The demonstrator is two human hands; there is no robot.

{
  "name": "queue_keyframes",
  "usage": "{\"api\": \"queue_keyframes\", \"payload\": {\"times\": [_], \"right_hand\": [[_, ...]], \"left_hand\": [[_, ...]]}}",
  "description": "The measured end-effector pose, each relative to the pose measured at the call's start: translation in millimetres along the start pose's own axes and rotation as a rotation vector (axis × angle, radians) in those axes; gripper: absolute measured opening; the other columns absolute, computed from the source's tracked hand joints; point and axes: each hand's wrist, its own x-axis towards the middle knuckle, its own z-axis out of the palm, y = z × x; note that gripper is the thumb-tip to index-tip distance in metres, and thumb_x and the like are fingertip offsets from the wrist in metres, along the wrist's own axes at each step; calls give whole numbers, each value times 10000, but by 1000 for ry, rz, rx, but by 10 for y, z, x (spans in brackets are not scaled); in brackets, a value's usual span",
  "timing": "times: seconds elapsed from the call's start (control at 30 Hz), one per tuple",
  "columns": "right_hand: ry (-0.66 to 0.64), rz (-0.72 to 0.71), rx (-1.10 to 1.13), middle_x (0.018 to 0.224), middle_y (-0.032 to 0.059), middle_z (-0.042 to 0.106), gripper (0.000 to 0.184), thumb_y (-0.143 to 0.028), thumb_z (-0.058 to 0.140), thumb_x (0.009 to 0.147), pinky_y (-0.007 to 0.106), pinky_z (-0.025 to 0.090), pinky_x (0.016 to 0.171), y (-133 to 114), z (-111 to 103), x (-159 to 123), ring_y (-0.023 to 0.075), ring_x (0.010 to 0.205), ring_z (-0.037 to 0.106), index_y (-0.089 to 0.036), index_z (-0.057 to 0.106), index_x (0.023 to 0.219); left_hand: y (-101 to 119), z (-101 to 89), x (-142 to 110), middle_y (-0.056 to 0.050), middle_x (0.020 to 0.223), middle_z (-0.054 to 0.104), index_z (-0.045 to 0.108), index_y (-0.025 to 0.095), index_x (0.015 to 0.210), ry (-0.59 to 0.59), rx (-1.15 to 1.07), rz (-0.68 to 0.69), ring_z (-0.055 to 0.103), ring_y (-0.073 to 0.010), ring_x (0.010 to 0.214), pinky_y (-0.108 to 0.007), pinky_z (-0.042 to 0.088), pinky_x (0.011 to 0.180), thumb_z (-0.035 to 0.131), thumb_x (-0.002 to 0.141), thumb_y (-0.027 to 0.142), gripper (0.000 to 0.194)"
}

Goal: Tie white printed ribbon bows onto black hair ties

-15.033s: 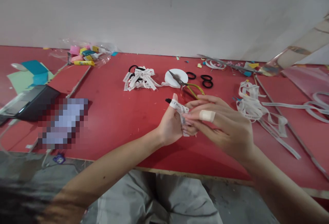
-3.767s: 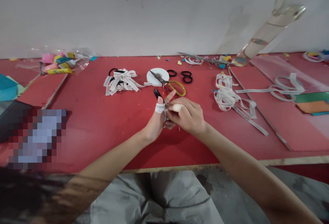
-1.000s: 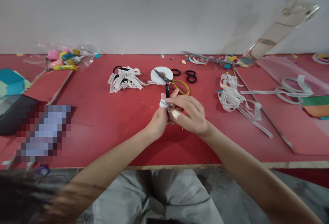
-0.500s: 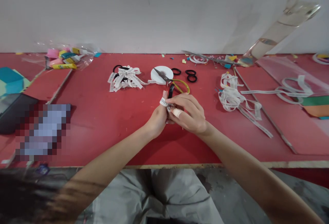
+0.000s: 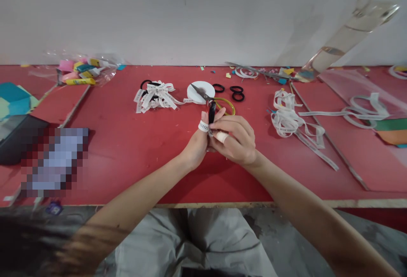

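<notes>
My left hand (image 5: 195,149) is closed on a black hair tie (image 5: 212,111) held upright. A white printed ribbon (image 5: 203,126) wraps across the left thumb to the tie. My right hand (image 5: 238,139), with a pale wrap on one finger, pinches the ribbon close against the tie; the fingers hide the exact crossing. Just beyond lie yellow-handled scissors (image 5: 229,104), their blades over a round white disc (image 5: 191,93). Further black hair ties (image 5: 237,93) rest right of the disc. Left of it sits a heap of ribbon-tied black hair ties (image 5: 157,97).
A loose ribbon tangle (image 5: 284,118) lies to the right. A tilted clear bottle (image 5: 337,43) leans at the back wall. At left are a pixelated flat device (image 5: 60,158), a dark case (image 5: 19,139) and a plastic bag of coloured pieces (image 5: 84,71). Paper scraps dot the red table (image 5: 127,158).
The hands stay together in almost the same place. A fingertip now sticks up beside the black hair tie, and the right fingers have shifted slightly around the ribbon.
</notes>
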Motion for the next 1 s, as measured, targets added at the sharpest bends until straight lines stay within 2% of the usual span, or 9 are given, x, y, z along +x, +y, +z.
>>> {"api": "queue_keyframes", "payload": {"times": [0.13, 0.33, 0.6, 0.77, 0.9, 1.0], "right_hand": [[18, 32, -94, 844, 7, 685, 216, -122, 695, 780, 328, 559, 691, 3, 6, 6, 174, 856, 660, -229, 506, 780], [9, 34, -167, 824, 16, 671, 219, -130, 660, 795, 327, 519, 678, 2, 8, 23, 180, 873, 641, -232, 471, 751], [18, 88, -207, 784, 16, 635, 266, -40, 583, 789, 346, 475, 706, -70, 23, 50, 177, 807, 609, -229, 417, 703], [0, 140, -205, 762, 19, 630, 229, -81, 597, 799, 336, 457, 669, -75, -3, 65, 180, 772, 594, -236, 440, 737], [-153, 136, -176, 717, 20, 625, 154, -146, 620, 828, 312, 447, 609, -46, -59, 70, 185, 736, 570, -234, 496, 802], [-202, 150, -101, 748, 26, 654, 122, -153, 624, 830, 303, 460, 609, -30, -94, 67, 190, 773, 591, -225, 529, 853]], "left_hand": [[-2, 14, -9, -48, 873, 637, 590, 264, 1338, 41, 16, 24, 380, -85, 541, -182, 263, 437, 341, 879, 737, 705], [-18, 9, -10, -56, 1025, 666, 537, 305, 1396, 96, 41, 13, 545, -120, 677, -184, 350, 460, 328, 924, 677, 636], [-56, 36, -20, -55, 850, 663, 630, 222, 1274, 63, 84, 44, 587, -153, 749, -217, 461, 570, 359, 885, 721, 688], [-10, 50, -49, -34, 800, 619, 577, 222, 1322, 78, 50, 60, 500, -105, 609, -191, 374, 490, 357, 888, 719, 695], [30, 35, -44, 9, 690, 513, 542, 250, 1360, 107, 7, 27, 395, -82, 519, -182, 317, 459, 365, 892, 710, 679], [31, 15, -29, 30, 626, 432, 560, 261, 1349, 123, 8, 20, 330, -76, 489, -183, 288, 448, 398, 887, 699, 658]]}}
